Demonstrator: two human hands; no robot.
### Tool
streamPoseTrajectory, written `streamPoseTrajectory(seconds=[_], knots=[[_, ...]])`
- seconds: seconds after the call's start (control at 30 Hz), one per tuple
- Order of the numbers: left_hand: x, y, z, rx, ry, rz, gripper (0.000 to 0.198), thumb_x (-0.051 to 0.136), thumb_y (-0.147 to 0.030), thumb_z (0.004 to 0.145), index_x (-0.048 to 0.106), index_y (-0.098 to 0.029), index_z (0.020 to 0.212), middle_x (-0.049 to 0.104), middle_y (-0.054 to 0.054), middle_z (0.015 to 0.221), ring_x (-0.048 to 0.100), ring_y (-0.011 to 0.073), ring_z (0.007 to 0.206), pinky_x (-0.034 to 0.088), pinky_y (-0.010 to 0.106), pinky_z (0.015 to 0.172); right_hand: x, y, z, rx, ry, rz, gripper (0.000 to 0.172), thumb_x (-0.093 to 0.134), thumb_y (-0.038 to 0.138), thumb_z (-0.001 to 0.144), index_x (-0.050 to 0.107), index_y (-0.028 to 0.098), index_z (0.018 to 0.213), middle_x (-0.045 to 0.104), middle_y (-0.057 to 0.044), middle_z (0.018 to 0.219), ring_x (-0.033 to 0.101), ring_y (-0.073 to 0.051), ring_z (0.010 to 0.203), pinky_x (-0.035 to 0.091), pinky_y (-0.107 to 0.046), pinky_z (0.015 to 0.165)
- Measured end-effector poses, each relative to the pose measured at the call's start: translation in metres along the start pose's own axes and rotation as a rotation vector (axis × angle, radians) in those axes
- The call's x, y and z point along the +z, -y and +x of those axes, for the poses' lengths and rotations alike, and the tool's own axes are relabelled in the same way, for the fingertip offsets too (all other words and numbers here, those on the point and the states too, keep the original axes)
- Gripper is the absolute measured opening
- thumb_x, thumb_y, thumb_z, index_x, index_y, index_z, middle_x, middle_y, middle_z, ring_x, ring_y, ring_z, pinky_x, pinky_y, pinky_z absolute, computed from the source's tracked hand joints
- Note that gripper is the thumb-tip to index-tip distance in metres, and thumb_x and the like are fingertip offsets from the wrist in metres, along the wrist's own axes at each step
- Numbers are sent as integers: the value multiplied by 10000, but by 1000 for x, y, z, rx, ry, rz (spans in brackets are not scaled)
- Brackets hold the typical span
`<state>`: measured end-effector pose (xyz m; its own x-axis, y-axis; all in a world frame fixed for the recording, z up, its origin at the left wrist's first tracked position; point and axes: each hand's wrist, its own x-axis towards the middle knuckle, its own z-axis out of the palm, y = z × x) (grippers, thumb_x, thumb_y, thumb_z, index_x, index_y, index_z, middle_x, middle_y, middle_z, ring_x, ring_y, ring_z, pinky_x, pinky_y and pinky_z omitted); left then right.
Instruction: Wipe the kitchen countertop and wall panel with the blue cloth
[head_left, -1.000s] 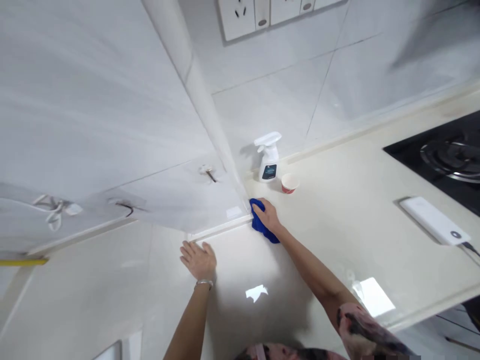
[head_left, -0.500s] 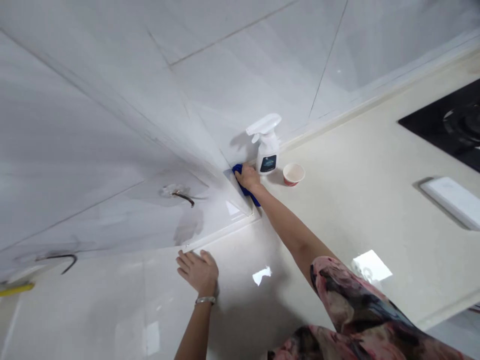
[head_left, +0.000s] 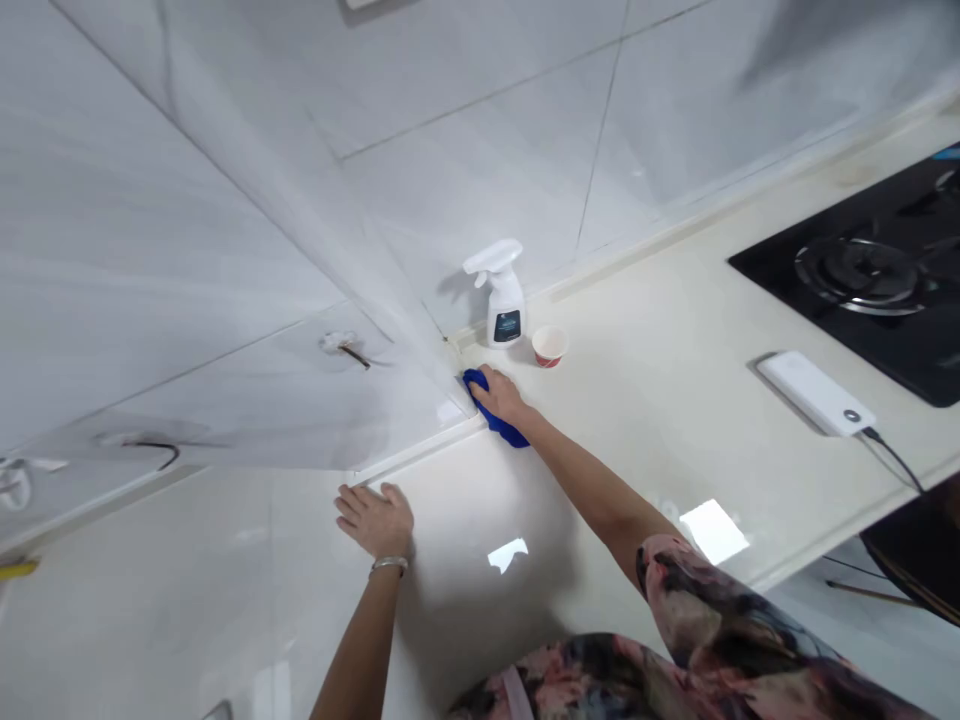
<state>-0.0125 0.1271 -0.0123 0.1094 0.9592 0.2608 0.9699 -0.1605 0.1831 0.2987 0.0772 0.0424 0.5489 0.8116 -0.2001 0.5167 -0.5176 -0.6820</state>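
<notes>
My right hand [head_left: 501, 393] grips a blue cloth [head_left: 508, 432] and presses it against the outer corner of the tiled wall, low down by the counter. Part of the cloth hangs out below my palm. My left hand [head_left: 377, 520] lies flat on the pale countertop [head_left: 450, 540], fingers spread, close to the foot of the wall; a bracelet is on that wrist. Behind my right hand, a white spray bottle [head_left: 506, 305] with a dark label stands upright against the wall. Just right of the bottle sits a small paper cup [head_left: 550, 345], white with a red lower part.
A black gas hob [head_left: 862, 265] is set into the counter at right. In front of it lies a white power bank [head_left: 814, 392] with a black cable. Wires [head_left: 352, 353] stick out of the left wall. Something yellow [head_left: 19, 569] lies at the far left edge.
My right hand has drawn the blue cloth from the inner recess toward me, to the wall's outer corner. The view has shifted right, showing more of the hob. My left hand stays flat.
</notes>
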Motion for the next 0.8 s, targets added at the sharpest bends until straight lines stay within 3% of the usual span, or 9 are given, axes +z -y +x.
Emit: streamPoseTrajectory(seconds=[0.2,0.33,0.4,0.43,0.5,0.6,0.7,0.8], knots=[[-3,-4,0,-35,50,14,740,351,-388,995,427,115,1533,362,348,1634,289,450,1576,252,652,1273,7,-22,-73,-70,84,-124,375,452,387,1063,495,261,1413,667,-116,1259,679,-250,1060,533,-352,903],[-5,-6,1,-48,49,10,723,363,-381,992,437,80,1544,375,336,1633,295,436,1580,257,644,1274,22,-34,-147,-133,185,-185,369,673,321,927,594,290,1286,632,-130,1329,673,-280,1051,551,-385,849],[-6,-6,1,-53,56,3,722,364,-379,990,444,87,1536,379,338,1629,298,438,1578,260,646,1273,27,-49,-186,-230,231,-213,385,661,331,930,593,305,1308,625,-115,1315,654,-281,1107,555,-399,885],[-6,-5,1,-53,58,0,722,365,-378,988,449,92,1530,379,339,1629,299,441,1576,262,648,1272,27,-58,-201,-235,199,-229,383,627,341,954,586,312,1333,621,-118,1311,644,-283,1126,554,-415,916],[-5,-4,1,-40,54,-8,718,368,-378,987,456,90,1525,373,341,1631,296,445,1576,263,655,1269,21,-75,-217,-75,77,-307,319,564,322,981,610,316,1296,624,-141,1259,646,-298,1095,563,-429,883],[-3,-2,-1,-21,49,-16,717,364,-383,996,449,85,1532,358,346,1637,277,445,1584,250,667,1270,1,-87,-198,151,-61,-438,269,451,330,1027,639,306,1218,622,-172,1180,658,-326,995,569,-431,741],[-1,-1,-2,-20,55,-5,730,341,-392,1007,433,109,1531,339,348,1646,252,445,1593,229,663,1280,-13,-74,-140,179,-91,-468,290,401,293,1044,629,243,1216,608,-187,1219,655,-325,985,570,-425,719],[0,0,-1,-13,60,7,733,334,-391,1004,443,124,1514,339,352,1644,251,449,1592,225,657,1283,-10,-46,-72,141,-96,-448,299,403,269,1057,609,227,1270,595,-178,1279,637,-298,1036,575,-404,800]])
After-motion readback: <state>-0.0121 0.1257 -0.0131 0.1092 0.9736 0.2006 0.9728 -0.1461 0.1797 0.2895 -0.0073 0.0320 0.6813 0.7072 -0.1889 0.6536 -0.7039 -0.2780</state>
